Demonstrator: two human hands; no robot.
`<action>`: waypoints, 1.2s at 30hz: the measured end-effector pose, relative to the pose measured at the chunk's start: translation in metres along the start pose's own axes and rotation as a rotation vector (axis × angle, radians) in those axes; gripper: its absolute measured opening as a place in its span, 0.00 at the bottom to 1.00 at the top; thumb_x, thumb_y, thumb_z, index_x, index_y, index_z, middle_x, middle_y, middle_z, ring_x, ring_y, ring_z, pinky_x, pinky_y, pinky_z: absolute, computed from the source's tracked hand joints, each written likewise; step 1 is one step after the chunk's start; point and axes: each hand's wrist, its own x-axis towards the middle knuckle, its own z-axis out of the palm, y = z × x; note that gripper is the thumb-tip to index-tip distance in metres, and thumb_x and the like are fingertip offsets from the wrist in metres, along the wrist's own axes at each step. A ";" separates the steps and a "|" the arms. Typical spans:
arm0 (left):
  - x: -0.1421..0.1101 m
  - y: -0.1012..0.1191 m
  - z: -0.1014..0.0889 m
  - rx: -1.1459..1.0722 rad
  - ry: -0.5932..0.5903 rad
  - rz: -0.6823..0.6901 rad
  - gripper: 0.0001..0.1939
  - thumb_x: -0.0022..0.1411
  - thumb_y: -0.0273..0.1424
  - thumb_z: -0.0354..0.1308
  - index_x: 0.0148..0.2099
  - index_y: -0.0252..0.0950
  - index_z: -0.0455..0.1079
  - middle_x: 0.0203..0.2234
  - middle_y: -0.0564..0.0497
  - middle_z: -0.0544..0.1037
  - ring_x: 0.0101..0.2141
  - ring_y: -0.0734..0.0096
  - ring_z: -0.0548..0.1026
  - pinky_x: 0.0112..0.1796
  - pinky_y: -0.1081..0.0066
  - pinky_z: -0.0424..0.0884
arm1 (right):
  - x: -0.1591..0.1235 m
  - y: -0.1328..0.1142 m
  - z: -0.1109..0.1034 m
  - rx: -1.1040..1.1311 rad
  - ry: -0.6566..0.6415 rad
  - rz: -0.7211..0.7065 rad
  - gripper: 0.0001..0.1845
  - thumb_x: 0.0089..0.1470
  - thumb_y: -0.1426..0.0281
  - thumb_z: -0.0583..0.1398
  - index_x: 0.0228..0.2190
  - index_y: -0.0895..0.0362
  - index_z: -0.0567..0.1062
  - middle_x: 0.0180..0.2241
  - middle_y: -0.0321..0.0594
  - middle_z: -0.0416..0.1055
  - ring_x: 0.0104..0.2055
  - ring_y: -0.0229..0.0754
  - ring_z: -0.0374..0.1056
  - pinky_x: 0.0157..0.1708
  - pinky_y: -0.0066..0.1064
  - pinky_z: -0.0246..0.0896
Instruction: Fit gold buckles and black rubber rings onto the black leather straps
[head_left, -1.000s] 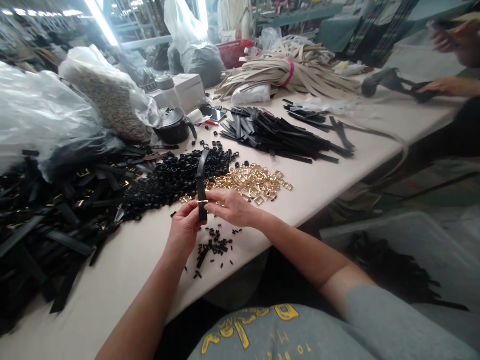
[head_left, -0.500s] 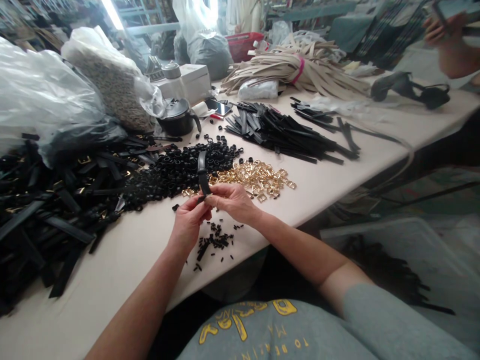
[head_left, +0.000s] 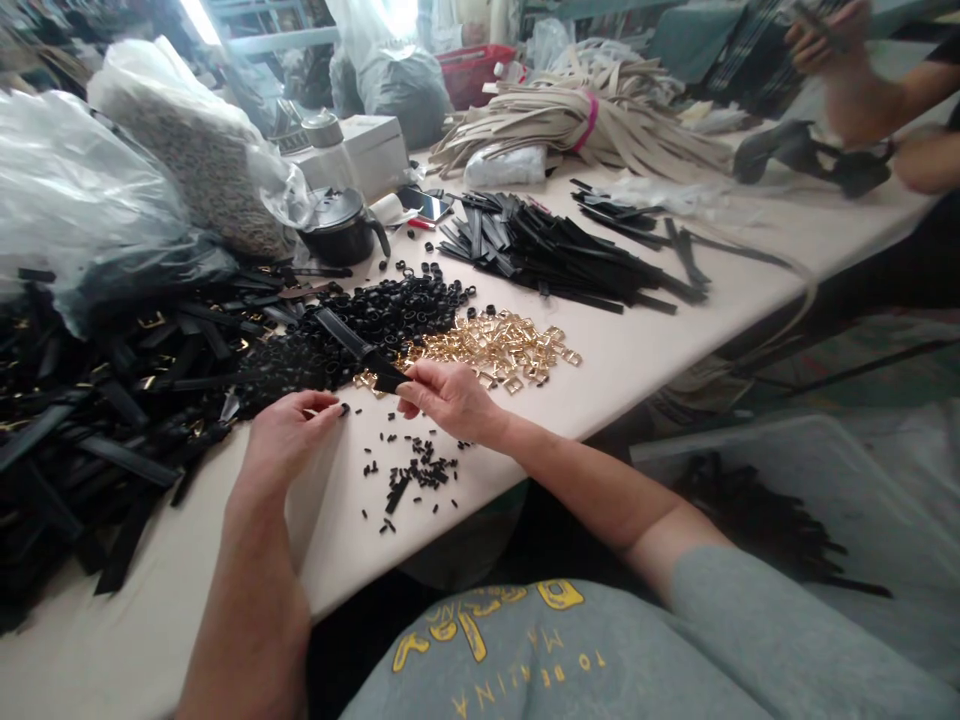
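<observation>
My right hand (head_left: 448, 398) pinches the near end of a black strap (head_left: 351, 342), which slants up and left over a heap of black rings (head_left: 375, 320). My left hand (head_left: 289, 435) hovers over the table's near left part, fingers loosely curled, fingertips at a small black piece (head_left: 343, 409). Gold buckles (head_left: 495, 350) lie in a pile just behind my right hand. Tiny black pieces (head_left: 416, 475) are scattered on the table below both hands.
A big heap of black straps (head_left: 97, 400) fills the left. More black strips (head_left: 555, 255), beige strap bundles (head_left: 585, 130), plastic bags (head_left: 90, 200), a black pot (head_left: 341, 230) and a white box (head_left: 375, 150) sit farther back. Another person's hands (head_left: 847, 90) work at the far right. A bin (head_left: 787, 480) stands below the table.
My left hand has let go of the strap and moved left and down. The strap, held upright before, now tilts left in my right hand alone.
</observation>
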 end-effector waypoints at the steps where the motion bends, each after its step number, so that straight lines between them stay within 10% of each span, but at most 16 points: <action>1: 0.000 0.000 0.002 0.013 -0.028 0.002 0.16 0.51 0.42 0.59 0.37 0.39 0.79 0.29 0.50 0.80 0.28 0.65 0.73 0.29 0.69 0.64 | 0.000 -0.001 0.000 -0.016 -0.010 0.002 0.13 0.61 0.64 0.57 0.28 0.60 0.71 0.26 0.36 0.75 0.27 0.30 0.70 0.31 0.23 0.62; 24: -0.001 -0.002 0.007 0.025 -0.038 0.160 0.09 0.46 0.39 0.63 0.28 0.40 0.77 0.24 0.50 0.76 0.25 0.65 0.71 0.27 0.69 0.61 | 0.002 0.003 -0.004 -0.122 -0.025 0.080 0.12 0.61 0.64 0.58 0.30 0.60 0.71 0.27 0.36 0.76 0.27 0.29 0.69 0.30 0.24 0.58; 36: -0.020 0.036 0.034 -1.038 -0.118 -0.060 0.18 0.41 0.38 0.73 0.32 0.34 0.73 0.28 0.48 0.80 0.25 0.71 0.76 0.28 0.72 0.73 | 0.000 -0.009 -0.003 -0.254 -0.004 0.101 0.10 0.61 0.66 0.59 0.31 0.59 0.73 0.27 0.35 0.76 0.28 0.30 0.69 0.31 0.23 0.54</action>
